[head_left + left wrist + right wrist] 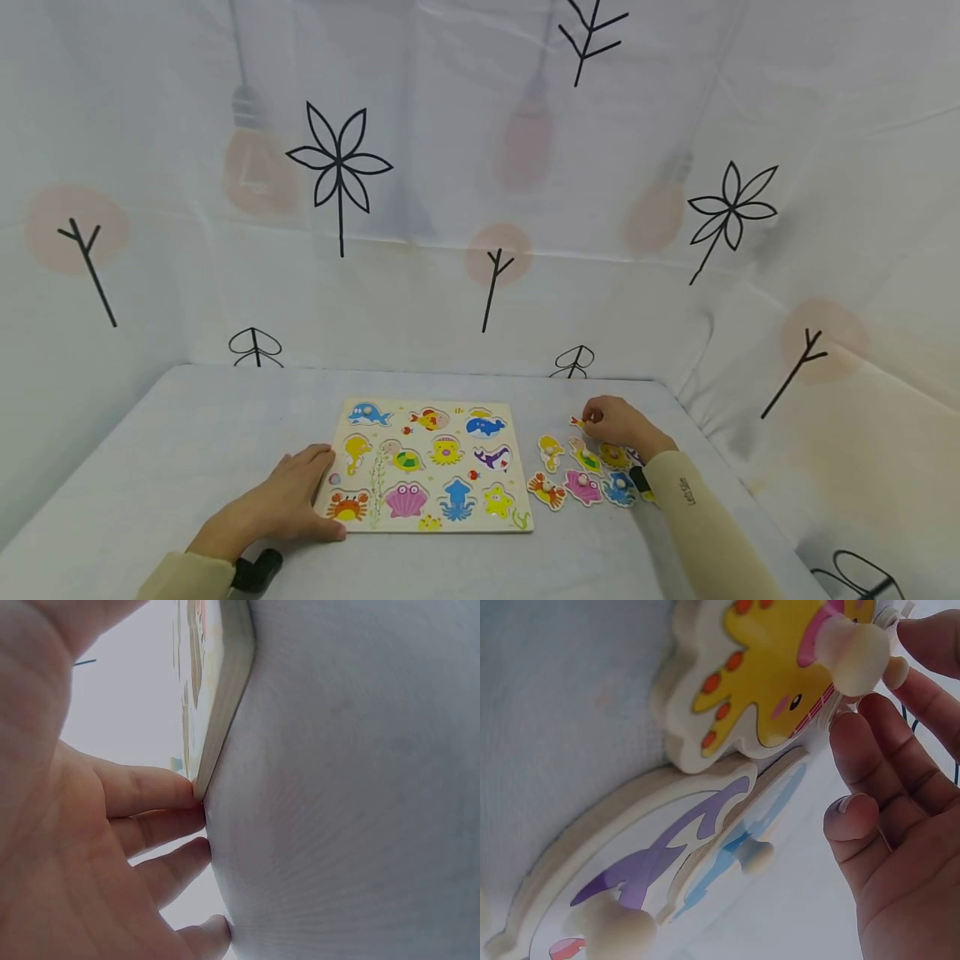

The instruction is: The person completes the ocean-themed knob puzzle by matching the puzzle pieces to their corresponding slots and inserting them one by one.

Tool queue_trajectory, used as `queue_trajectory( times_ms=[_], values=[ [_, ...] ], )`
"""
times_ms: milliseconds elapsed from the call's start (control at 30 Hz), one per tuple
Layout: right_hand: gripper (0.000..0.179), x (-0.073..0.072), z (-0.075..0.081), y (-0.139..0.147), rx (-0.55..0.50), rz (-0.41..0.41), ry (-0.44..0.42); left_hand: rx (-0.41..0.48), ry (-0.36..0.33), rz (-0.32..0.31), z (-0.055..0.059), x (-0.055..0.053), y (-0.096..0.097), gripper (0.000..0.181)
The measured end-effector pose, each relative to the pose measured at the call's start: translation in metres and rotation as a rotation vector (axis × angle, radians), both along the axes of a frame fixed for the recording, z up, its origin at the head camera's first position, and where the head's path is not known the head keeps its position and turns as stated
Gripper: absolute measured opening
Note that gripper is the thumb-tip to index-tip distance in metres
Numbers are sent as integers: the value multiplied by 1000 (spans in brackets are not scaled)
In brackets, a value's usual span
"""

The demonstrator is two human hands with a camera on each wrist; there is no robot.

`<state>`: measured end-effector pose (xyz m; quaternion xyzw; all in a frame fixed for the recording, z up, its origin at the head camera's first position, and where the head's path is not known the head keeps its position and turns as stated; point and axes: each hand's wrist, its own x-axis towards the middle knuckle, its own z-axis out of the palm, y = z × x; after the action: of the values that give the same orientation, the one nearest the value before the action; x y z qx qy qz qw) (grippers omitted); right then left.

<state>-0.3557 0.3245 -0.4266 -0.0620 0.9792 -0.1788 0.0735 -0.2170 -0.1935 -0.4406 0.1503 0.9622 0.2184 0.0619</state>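
My left hand [288, 500] lies along the left side of a sea-animal puzzle board [450, 523], fingers fairly straight and touching its edge, thumb by the near corner. A fingertip meets the board's corner [217, 727] in the left wrist view. To the right of the board, my right hand [617, 422] pinches the knob [895, 673] of a red-and-yellow fish piece [576, 422], mostly hidden by the fingers. Beside it are a yellow octopus piece [772, 675], a purple whale piece [652, 862] and a blue piece [735, 859], each knobbed.
Loose seahorse [550, 452], turtle [585, 455], crab [546, 492], shell [582, 487] and squid [618, 490] pieces lie close together right of the board. A knobbed dolphin piece [369, 413] sits in the board's far left corner. Patterned white cloth [420, 317] hangs around the table.
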Motion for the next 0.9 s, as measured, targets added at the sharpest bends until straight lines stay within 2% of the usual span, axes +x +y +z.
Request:
queue_trajectory(
  times_ms=[533,900],
  values=[
    [12,-1,1,-4,37,13,-2,17,-24,10,5,5,1,116],
    [8,-2,-2,0,22,33,13,14,-21,11,3,3,1,115]
  ],
)
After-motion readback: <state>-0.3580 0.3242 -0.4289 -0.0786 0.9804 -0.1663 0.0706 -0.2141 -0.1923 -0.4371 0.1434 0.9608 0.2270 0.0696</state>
